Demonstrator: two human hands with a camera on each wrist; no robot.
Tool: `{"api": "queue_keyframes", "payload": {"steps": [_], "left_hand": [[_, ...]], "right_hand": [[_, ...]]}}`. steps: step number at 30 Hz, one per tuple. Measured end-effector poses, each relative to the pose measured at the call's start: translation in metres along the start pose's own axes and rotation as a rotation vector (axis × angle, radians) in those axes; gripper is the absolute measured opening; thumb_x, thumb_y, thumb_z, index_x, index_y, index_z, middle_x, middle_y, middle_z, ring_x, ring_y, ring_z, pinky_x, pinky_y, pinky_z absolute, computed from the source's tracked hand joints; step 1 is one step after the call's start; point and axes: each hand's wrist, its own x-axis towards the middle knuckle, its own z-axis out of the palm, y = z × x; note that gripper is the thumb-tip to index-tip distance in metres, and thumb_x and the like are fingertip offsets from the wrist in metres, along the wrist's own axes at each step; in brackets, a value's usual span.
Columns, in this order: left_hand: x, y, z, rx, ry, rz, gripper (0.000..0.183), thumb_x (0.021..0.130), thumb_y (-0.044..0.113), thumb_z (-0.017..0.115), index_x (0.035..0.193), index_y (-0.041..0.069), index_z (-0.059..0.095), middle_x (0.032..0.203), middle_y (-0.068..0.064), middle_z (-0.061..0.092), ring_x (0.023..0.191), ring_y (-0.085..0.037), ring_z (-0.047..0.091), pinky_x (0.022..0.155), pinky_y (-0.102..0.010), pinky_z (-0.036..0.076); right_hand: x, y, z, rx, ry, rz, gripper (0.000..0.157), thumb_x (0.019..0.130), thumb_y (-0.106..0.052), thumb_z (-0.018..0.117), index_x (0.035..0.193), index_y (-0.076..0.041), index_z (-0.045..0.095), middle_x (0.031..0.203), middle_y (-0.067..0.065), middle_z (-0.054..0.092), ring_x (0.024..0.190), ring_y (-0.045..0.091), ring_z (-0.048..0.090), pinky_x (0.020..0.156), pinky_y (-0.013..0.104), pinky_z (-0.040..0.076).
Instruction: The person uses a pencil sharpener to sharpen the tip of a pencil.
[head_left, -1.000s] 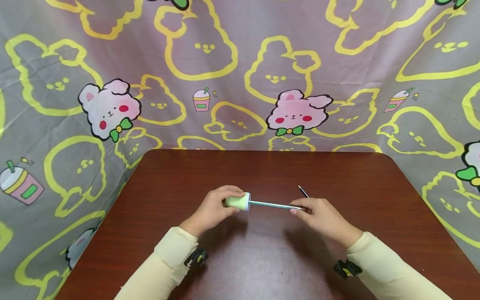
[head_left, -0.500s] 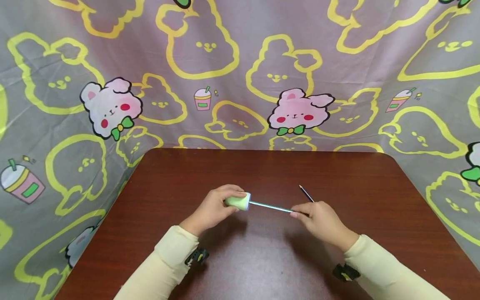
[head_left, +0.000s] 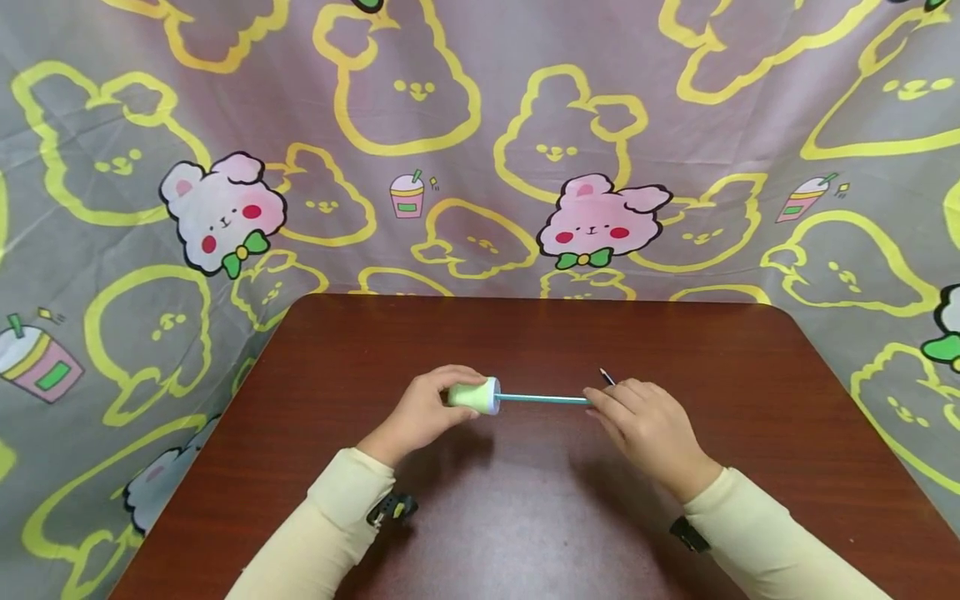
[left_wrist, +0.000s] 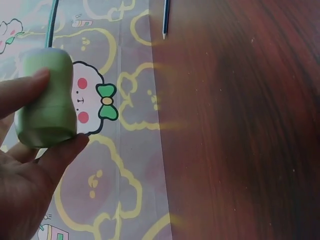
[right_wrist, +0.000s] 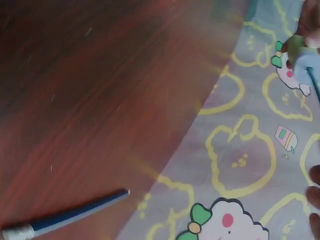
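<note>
Over the surface (head_left: 525, 500), I note left hand (head_left: 420, 412) and right hand (head_left: 652, 425) engaged, gripping the cylinder (head_left: 469, 397) and the teal pencil (head_left: 543, 399) respectively. Insertion appears done, the teal pencil's end inside the cylinder; withdrawal seems outstanding. The dark pencil (right_wrist: 77, 211) lies near the right hand.

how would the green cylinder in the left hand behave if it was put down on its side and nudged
The green cylinder would probably roll, given its rounded sides, though the teal stick at its end might check it. It seems fairly stiff, as the fingers press no visible dent. Its smooth-looking surface may slip a little.
</note>
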Motion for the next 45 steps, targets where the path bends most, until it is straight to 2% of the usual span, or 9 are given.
{"api": "queue_keyframes", "payload": {"steps": [7,13,16,19,25,28,32,40,45], "left_hand": [[0.000,0.001,0.002,0.001,-0.053,0.008,0.039,0.073,-0.005,0.077,0.111,0.000,0.070,0.115,-0.013,0.066,0.107,-0.029,0.061,0.087,-0.035,0.048],[-0.002,0.001,0.009,0.080,-0.075,0.078,0.040,0.071,-0.011,0.075,0.108,0.000,0.071,0.112,-0.011,0.067,0.106,-0.027,0.062,0.087,-0.032,0.049],[-0.002,0.001,0.011,0.086,-0.091,0.079,0.040,0.070,-0.012,0.075,0.108,0.000,0.072,0.111,-0.010,0.067,0.105,-0.027,0.062,0.085,-0.030,0.050],[-0.002,0.000,0.011,0.086,-0.082,0.072,0.039,0.071,-0.010,0.076,0.109,0.001,0.072,0.112,-0.010,0.067,0.106,-0.026,0.062,0.086,-0.031,0.050],[-0.003,-0.002,0.007,0.044,-0.041,0.013,0.039,0.073,-0.004,0.078,0.111,0.001,0.070,0.113,-0.011,0.067,0.107,-0.027,0.061,0.090,-0.034,0.048],[-0.004,0.000,0.005,0.014,-0.042,-0.001,0.039,0.073,-0.004,0.078,0.111,0.000,0.070,0.113,-0.012,0.066,0.107,-0.028,0.061,0.090,-0.033,0.047],[-0.006,0.002,0.005,0.034,-0.047,0.028,0.038,0.073,-0.006,0.077,0.110,0.000,0.070,0.113,-0.012,0.066,0.108,-0.028,0.061,0.091,-0.034,0.048],[-0.008,0.006,0.006,0.102,-0.057,0.064,0.038,0.072,-0.009,0.076,0.108,0.002,0.072,0.113,-0.008,0.066,0.105,-0.025,0.062,0.082,-0.030,0.051],[-0.004,0.006,0.003,0.086,-0.046,0.070,0.038,0.071,-0.007,0.077,0.107,0.001,0.072,0.112,-0.009,0.066,0.105,-0.026,0.062,0.086,-0.032,0.050]], "right_hand": [[0.001,-0.004,-0.001,0.000,-0.013,-0.038,0.027,0.099,-0.019,0.053,0.085,-0.003,0.069,0.068,0.001,0.063,0.055,0.017,0.053,0.050,0.033,0.045],[-0.001,-0.001,-0.007,0.763,-0.660,0.646,0.017,0.089,-0.013,0.065,0.084,0.002,0.071,0.064,-0.002,0.060,0.057,0.006,0.054,0.052,0.025,0.045],[-0.001,0.000,-0.008,0.951,-0.830,0.919,0.020,0.093,-0.010,0.060,0.085,0.008,0.066,0.058,-0.002,0.049,0.054,0.007,0.046,0.052,0.024,0.042],[-0.002,-0.003,-0.007,0.768,-0.746,0.788,0.016,0.091,-0.014,0.063,0.091,0.000,0.070,0.066,-0.004,0.057,0.059,0.005,0.047,0.054,0.025,0.042],[-0.006,-0.003,0.001,0.073,-0.161,0.117,0.022,0.095,-0.024,0.058,0.090,-0.007,0.071,0.075,-0.002,0.065,0.062,0.014,0.055,0.056,0.034,0.046],[-0.006,-0.003,0.005,-0.007,-0.029,-0.018,0.033,0.101,-0.022,0.047,0.085,-0.003,0.069,0.069,0.001,0.062,0.057,0.019,0.053,0.052,0.034,0.045],[-0.005,-0.006,0.002,0.101,-0.150,0.105,0.018,0.093,-0.019,0.061,0.082,-0.008,0.070,0.067,-0.004,0.063,0.056,0.011,0.055,0.050,0.030,0.045],[0.005,-0.001,-0.010,0.900,-0.768,0.846,0.022,0.092,-0.011,0.061,0.078,0.005,0.065,0.058,-0.004,0.051,0.053,0.005,0.046,0.050,0.024,0.041],[0.003,-0.002,-0.010,0.623,-0.640,0.674,0.013,0.091,-0.020,0.066,0.089,-0.009,0.071,0.067,-0.010,0.056,0.058,0.004,0.046,0.053,0.024,0.041]]}}
